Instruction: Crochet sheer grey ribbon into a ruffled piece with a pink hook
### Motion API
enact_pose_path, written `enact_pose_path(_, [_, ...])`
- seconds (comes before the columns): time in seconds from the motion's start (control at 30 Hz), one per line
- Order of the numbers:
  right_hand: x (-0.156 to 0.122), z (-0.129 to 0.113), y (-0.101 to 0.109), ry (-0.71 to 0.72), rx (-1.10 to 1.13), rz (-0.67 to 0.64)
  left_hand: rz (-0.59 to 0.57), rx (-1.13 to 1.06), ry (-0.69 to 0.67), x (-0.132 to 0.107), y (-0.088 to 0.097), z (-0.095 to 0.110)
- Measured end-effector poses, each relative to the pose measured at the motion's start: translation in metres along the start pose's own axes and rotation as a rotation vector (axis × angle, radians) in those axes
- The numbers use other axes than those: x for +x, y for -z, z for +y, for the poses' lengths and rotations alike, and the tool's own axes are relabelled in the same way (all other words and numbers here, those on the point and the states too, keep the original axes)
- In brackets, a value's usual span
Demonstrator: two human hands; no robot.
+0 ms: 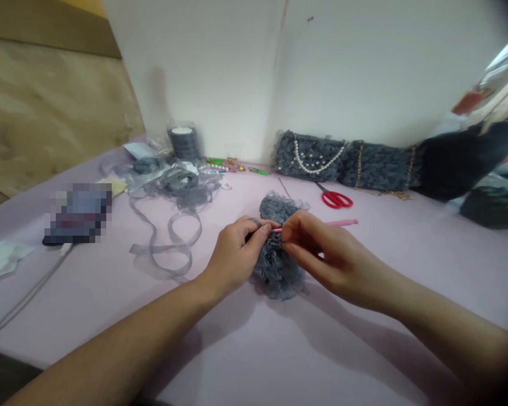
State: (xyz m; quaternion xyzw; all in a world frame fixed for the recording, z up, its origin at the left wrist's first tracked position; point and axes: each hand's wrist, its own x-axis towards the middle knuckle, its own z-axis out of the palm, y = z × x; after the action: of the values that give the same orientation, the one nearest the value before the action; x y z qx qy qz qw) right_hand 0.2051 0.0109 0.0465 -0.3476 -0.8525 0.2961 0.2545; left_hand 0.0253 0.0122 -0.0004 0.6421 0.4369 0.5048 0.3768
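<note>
A grey ruffled ribbon piece (276,265) lies in the middle of the lilac table (254,338). My left hand (236,254) is closed on its left edge, fingers pinching the fabric. My right hand (322,254) is closed round a pink crochet hook (341,223), whose tip goes into the grey piece between my hands. A loose grey ribbon (169,237) trails from the work toward a ribbon pile (178,183) at the back left.
Red scissors (336,198) lie behind the work. Two grey crocheted bags (342,163) with pearl and gold chains lean on the wall. A ribbon spool (183,142), small beads (226,164) and a phone with cable (78,217) sit at the left.
</note>
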Motion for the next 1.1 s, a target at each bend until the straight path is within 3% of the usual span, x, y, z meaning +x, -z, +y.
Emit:
enact_pose_path(0.37, [0.002, 0.003, 0.009, -0.151, 0.428, -0.046, 0.010, -0.021, -0.012, -0.001, 0.001, 0.000])
enact_pose_path(0.63, [-0.002, 0.003, 0.013, -0.143, 0.189, -0.061, -0.016, 0.013, -0.015, -0.001, 0.001, -0.001])
enact_pose_path(0.87, [-0.004, -0.007, 0.033, -0.105, 0.093, 0.102, 0.055, -0.130, 0.051, 0.003, 0.004, -0.007])
enact_pose_path(1.03, [0.001, 0.010, 0.034, -0.257, -0.034, -0.226, 0.057, -0.219, 0.088, 0.002, 0.003, -0.002])
enact_pose_path(1.1, [0.004, 0.018, 0.032, -0.310, -0.075, -0.260, 0.054, -0.227, 0.081, 0.001, 0.004, 0.000])
